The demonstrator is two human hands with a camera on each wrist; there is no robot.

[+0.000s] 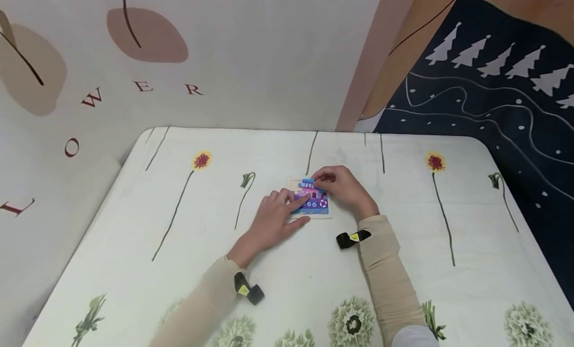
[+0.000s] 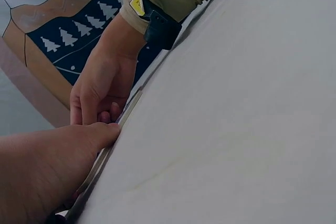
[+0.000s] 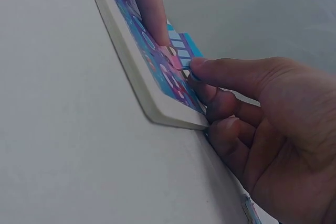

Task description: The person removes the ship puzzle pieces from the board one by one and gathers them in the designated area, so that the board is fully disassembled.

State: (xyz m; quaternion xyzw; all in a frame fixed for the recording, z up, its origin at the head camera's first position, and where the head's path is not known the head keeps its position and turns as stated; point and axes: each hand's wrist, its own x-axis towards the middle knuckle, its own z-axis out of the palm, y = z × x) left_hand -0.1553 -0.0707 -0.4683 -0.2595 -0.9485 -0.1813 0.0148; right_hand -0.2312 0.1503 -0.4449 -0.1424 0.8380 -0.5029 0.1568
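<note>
The thin, stiff, light puzzle (image 1: 312, 200) lies flat on the desk (image 1: 179, 197): left hand (image 1: 273, 222) presses it with straight fingers, right hand (image 1: 343, 187) at 1 o'clock pinches a piece (image 1: 307, 182), best held by its edges.

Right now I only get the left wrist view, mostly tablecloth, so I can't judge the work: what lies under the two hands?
Observer: A small puzzle board with a pink and blue picture lies flat on the flowered table.
Operator: What is the left hand doing?
Observer: The left hand presses one straight finger down on the picture.
Operator: And the right?
Observer: The right hand pinches a blue piece at the board's far edge.
</note>
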